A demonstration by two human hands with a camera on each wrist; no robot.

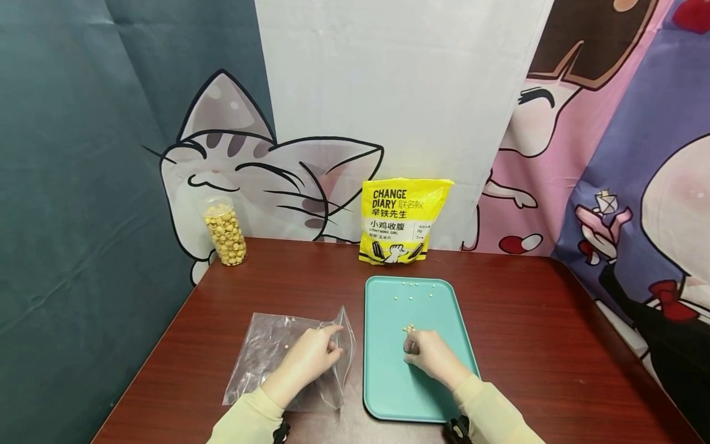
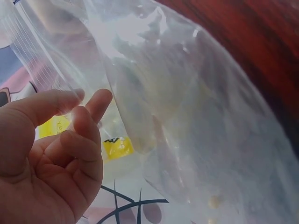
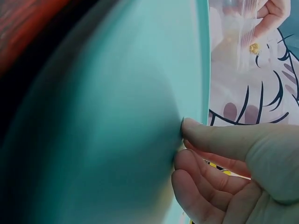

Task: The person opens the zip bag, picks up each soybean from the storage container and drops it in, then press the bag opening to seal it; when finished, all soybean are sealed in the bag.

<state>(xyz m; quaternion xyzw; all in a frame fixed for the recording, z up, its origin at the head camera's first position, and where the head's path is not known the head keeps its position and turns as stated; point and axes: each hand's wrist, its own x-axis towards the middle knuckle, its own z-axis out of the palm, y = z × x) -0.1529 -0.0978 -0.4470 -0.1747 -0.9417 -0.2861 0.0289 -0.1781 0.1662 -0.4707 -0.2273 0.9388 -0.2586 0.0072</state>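
Note:
My left hand (image 1: pixel 308 353) grips a clear zip-top plastic bag (image 1: pixel 261 336) near its mouth; the zip strip runs by the thumb in the left wrist view. The bag lies on the table, its mouth edge raised toward the tray, and a small pale kernel (image 1: pixel 286 346) shows in it. My right hand (image 1: pixel 435 356) is over the turquoise tray (image 1: pixel 388 388), thumb and fingers bent and fingertips down near its surface. Just beyond those fingertips is a small cluster of pale kernels (image 1: pixel 409 328). Between thumb and index a gap shows, with no kernel visible there.
Several single kernels (image 1: pixel 410 298) lie scattered at the tray's far end. Behind the tray stands a yellow snack pouch (image 1: pixel 405 222). A clear jar of yellow popcorn-like pieces (image 1: pixel 226 237) stands at the table's back left. Printed cloth (image 1: pixel 333 92) hangs behind the reddish-brown table (image 1: pixel 521 345).

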